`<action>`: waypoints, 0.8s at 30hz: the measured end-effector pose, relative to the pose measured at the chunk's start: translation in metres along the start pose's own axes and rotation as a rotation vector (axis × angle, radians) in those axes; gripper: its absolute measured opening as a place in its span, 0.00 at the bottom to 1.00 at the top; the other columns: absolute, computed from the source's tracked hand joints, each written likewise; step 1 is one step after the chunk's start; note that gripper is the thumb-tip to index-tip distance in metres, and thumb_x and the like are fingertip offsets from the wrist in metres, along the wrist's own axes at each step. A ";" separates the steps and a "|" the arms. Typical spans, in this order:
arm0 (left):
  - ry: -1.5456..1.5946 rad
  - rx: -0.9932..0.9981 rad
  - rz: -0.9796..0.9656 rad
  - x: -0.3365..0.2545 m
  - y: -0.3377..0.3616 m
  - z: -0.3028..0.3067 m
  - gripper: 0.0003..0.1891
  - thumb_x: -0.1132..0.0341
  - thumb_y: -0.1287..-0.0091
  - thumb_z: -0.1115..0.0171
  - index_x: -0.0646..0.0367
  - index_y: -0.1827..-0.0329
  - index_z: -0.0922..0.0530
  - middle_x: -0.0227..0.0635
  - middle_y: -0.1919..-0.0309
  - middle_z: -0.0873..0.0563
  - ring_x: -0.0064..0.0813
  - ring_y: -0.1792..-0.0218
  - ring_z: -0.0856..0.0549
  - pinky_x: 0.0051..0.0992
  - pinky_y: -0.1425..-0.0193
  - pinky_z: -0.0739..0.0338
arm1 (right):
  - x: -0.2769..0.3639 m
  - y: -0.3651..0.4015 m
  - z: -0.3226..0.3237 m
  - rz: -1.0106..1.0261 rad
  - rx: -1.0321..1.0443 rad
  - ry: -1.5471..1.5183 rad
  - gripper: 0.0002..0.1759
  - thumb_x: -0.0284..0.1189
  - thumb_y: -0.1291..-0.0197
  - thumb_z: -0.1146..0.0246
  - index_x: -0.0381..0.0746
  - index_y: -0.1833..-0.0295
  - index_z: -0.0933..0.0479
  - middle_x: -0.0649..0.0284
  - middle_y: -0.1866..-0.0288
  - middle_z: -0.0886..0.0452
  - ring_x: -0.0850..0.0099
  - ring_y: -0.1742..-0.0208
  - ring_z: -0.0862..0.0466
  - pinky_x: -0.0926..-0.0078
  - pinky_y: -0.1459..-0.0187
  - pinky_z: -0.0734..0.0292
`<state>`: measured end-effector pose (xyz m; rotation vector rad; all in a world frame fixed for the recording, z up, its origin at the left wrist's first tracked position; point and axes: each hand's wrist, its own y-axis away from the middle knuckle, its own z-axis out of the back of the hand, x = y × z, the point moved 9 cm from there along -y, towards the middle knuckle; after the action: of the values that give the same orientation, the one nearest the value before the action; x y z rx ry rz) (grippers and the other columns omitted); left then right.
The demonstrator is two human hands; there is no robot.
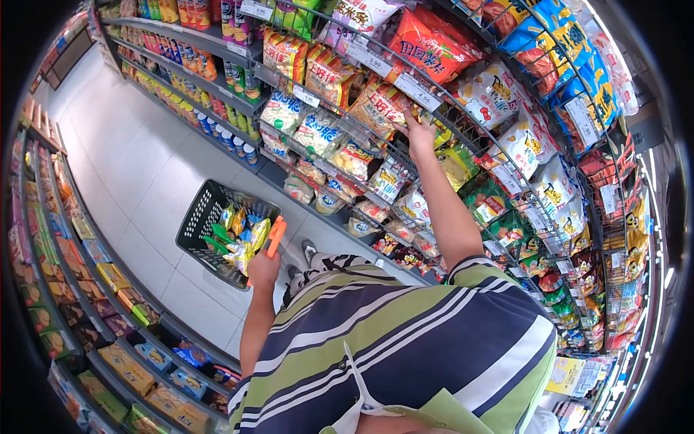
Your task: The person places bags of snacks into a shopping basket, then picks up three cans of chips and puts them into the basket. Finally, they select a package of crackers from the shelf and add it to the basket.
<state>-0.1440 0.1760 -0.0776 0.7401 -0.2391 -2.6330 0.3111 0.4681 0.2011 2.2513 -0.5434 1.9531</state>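
My left hand (264, 269) is closed round the orange handle (277, 236) of a dark shopping basket (189, 230). Several yellow and green snack packets (242, 235) lie inside the basket. Up at the shelf, my right hand (419, 136) reaches out with its fingers apart, at the right edge of an orange and yellow snack bag (379, 108). The fingertips are over the bag's edge, and whether they press on it is hard to tell. A white price label (416, 92) sits on the shelf rail just above that hand.
Wire shelves of snack bags (354, 159) rise in front and to the right. Canisters (195, 65) stand on shelves at the upper left. Another shelf with boxed goods (126, 365) curves along the left, across a tiled aisle floor (130, 166).
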 end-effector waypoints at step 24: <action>0.005 0.011 0.024 -0.002 -0.002 0.002 0.23 0.46 0.35 0.31 0.58 0.56 0.08 0.53 0.64 0.07 0.58 0.60 0.07 0.52 0.51 0.13 | 0.011 -0.007 0.014 0.160 -0.019 0.422 0.11 0.23 0.28 0.29 0.27 0.46 0.15 0.60 0.46 0.11 0.73 0.57 0.10 0.75 0.61 0.08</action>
<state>-0.1441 0.1786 -0.0750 0.7428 -0.2593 -2.6094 0.3276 0.4677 0.2105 1.7494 -0.6949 2.3941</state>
